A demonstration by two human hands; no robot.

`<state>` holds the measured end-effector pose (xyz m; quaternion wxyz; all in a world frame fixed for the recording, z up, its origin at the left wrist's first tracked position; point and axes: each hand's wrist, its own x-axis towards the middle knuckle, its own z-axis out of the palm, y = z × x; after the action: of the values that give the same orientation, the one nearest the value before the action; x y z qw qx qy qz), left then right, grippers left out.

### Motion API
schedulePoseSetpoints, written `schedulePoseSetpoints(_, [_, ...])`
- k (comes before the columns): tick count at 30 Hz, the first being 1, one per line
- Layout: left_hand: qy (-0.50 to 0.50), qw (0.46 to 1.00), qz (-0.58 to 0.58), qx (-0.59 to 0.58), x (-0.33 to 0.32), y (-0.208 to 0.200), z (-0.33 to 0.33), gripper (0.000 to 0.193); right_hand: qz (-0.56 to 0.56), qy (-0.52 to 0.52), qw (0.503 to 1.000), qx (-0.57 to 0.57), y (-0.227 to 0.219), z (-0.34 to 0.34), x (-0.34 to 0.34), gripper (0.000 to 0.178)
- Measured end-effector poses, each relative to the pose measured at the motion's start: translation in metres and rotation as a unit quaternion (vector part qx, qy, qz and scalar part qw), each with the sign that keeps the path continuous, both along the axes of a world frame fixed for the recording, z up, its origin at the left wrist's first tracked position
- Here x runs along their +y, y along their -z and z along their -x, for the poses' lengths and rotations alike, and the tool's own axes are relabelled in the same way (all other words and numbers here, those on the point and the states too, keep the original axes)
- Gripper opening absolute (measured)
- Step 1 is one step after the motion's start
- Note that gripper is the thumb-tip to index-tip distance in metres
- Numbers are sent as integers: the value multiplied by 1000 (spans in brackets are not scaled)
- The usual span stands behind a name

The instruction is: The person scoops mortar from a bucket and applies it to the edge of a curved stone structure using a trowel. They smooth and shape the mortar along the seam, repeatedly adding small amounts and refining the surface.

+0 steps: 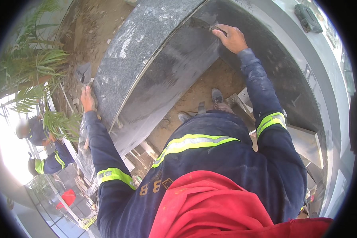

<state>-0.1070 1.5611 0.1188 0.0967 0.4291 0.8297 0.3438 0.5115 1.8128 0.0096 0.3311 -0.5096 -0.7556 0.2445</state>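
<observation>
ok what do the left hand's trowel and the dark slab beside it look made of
The trowel in the left hand: probably metal, dull grey, going by its thin, flat blade. The dark slab: likely stone, perhaps granite, with a matte, fine-grained grey surface under whitish smears, though a stone-look tile is possible.

This looked like a building site, partly unfinished. The ground (205, 81) between the dark slabs (133, 47) was bare, brown soil, and pale smears and dust marked the slabs' faces. A trowel (83, 73) stood out at the left slab's outer edge, where a palm (47, 65) grew near more open earth. Boards (308, 142) and scraps lay around the lower part of the view. The wearer's navy jacket (210, 155) carried reflective bands, as did a co-worker's clothes (53, 162). Whether it was indoors could not be told.
</observation>
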Motion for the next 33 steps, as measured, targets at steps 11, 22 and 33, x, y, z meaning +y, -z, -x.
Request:
schedulePoseSetpoints(11, [-5,999,-32,34,-1,-2,-7,46,-52,-2,999,-8,-37,42,-44,48])
schedulePoseSetpoints(22, [29,998,-31,52,2,4,3,45,7,64,996,56,-15,7,-30,51])
schedulePoseSetpoints(33, [1,998,-44,44,3,-1,-16,45,91,130,986,51,-5,4,-20,55])
